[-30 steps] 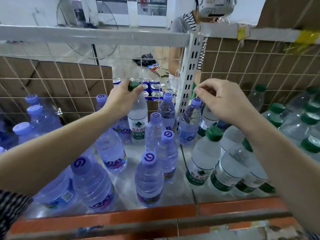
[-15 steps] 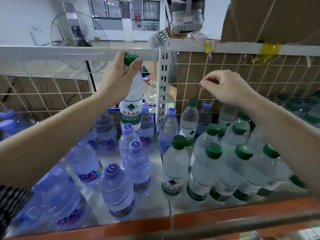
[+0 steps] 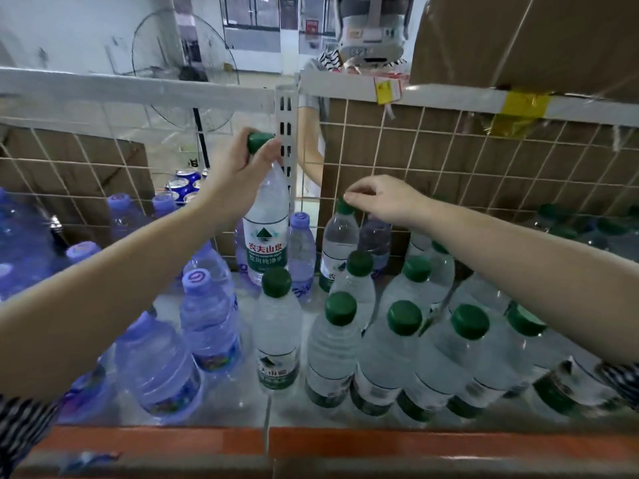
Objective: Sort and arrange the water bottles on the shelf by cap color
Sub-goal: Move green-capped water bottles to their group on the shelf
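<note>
Near us, green-capped bottles crowd the shelf's right side and purple-capped bottles the left, already mostly sorted. Farther back, our left hand grips a lifted green-capped bottle by its neck, likely bound rightward, while our right hand pinches the cap of a far bottle.

Two hands among bottles on a shelf

The left hand gripped a green-capped bottle by its neck, held upright just left of the slotted post and raised above the purple-capped bottles around it. Right of the post, the right hand pinched the cap of a rear green bottle. More green-capped bottles crowded the shelf right of the post.
</note>
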The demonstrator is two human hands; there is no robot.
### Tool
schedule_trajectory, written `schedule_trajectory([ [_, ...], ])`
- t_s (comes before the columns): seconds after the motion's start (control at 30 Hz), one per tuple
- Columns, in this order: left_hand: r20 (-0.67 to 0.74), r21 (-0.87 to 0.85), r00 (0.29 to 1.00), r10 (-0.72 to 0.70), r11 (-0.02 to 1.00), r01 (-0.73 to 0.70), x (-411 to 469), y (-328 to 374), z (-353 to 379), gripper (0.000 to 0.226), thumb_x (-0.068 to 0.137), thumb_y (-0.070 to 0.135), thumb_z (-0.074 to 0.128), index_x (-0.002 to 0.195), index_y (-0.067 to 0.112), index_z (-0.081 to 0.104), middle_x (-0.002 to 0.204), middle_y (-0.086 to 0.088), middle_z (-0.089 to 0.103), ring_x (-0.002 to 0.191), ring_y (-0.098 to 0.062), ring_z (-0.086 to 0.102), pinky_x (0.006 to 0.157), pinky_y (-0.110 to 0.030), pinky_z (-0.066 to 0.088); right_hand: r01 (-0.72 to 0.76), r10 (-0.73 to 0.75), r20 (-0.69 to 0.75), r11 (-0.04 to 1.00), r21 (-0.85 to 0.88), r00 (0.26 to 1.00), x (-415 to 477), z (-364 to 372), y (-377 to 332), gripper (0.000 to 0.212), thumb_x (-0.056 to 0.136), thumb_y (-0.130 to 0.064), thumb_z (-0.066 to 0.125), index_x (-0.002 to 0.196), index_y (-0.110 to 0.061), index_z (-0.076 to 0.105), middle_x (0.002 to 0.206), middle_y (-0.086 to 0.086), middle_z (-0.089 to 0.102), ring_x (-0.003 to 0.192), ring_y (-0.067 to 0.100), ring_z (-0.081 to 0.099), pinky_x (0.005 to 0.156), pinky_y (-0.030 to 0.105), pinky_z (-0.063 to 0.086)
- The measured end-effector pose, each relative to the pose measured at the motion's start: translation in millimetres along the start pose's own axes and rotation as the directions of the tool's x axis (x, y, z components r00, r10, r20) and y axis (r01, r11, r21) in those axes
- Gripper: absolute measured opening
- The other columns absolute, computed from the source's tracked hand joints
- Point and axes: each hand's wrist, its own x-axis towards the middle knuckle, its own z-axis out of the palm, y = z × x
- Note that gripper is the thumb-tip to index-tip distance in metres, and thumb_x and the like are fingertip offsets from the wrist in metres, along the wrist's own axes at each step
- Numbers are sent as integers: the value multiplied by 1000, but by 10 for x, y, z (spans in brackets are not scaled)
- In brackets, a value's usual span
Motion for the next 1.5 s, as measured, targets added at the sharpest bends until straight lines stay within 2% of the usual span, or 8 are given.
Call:
schedule_trajectory([
  [0.17, 36, -91, 995, -89, 992, 92, -104, -116, 74, 20, 88, 56, 50, 92, 37, 53, 92, 3, 65, 84, -18, 50, 83, -52, 48, -50, 49, 11, 996, 69, 999, 137, 240, 103, 61, 92, -39, 64, 143, -12, 45, 144, 8, 51, 130, 23, 49, 99, 30, 39],
  [0.37, 64, -68, 990, -124, 989, 128, -170, -171, 76, 14, 79, 67, 49, 74, 57, 56, 77, 12, 52, 81, -17, 51, 72, -32, 42, -95, 96, -18, 994, 48, 995, 227, 402, 212, 48, 91, -41, 65, 127, -11, 53, 115, 3, 61, 99, 21, 57, 80, 32, 45],
  [0.57, 74, -92, 989, -128, 987, 135, -124, -256, 70, 14, 97, 46, 49, 87, 42, 57, 88, 5, 58, 86, -15, 50, 98, -55, 45, -98, 103, -56, 992, 83, 993, 212, 303, 247, 31, 91, -40, 65, 112, -19, 56, 98, -1, 59, 78, 5, 51, 62, 23, 39],
  [0.9, 137, -178, 991, 7, 984, 17, 57, -41, 166, 16, 94, 48, 48, 90, 36, 57, 91, 3, 67, 88, -17, 62, 86, -40, 51, -108, 171, -175, 941, 321, 970, -98, -272, 81, 32, 97, -41, 55, 118, -17, 51, 111, 5, 62, 101, 18, 62, 80, 35, 53],
  [1.1, 148, -235, 980, 132, 967, -95, 195, 258, 345, 27, 85, 60, 48, 89, 34, 54, 87, 3, 67, 87, -18, 60, 90, -47, 51, 11, 239, -385, 837, 547, 892, -386, -607, 6, 21, 98, -34, 54, 113, -19, 53, 111, 8, 63, 100, 16, 62, 78, 27, 46],
  [1.23, 166, -269, 971, 172, 955, -124, 251, 556, 562, 20, 82, 66, 49, 82, 46, 54, 79, 16, 64, 83, -22, 59, 64, -35, 51, 49, 295, -485, 814, 579, 823, -548, -900, 67, 12, 98, -37, 53, 104, -27, 50, 110, 5, 62, 106, 19, 59, 84, 31, 44],
  [1.37, 194, -298, 961, 197, 945, -133, 318, 776, 872, 20, 81, 67, 51, 82, 48, 56, 82, 11, 64, 83, -22, 60, 83, -63, 51, 96, 303, -542, 804, 588, 784, -682, -1156, 269, 20, 100, -36, 51, 112, -20, 49, 105, 4, 60, 96, 17, 58, 76, 27, 43],
  [1.5, 170, -262, 958, 233, 948, -184, 406, 1008, 1232, 15, 81, 67, 49, 84, 54, 56, 85, -2, 63, 79, -22, 60, 83, -59, 51, 164, 291, -598, 791, 589, 747, -785, -1464, 512, 17, 100, -33, 51, 110, -21, 48, 92, -4, 59, 79, 7, 58, 69, 21, 47],
])
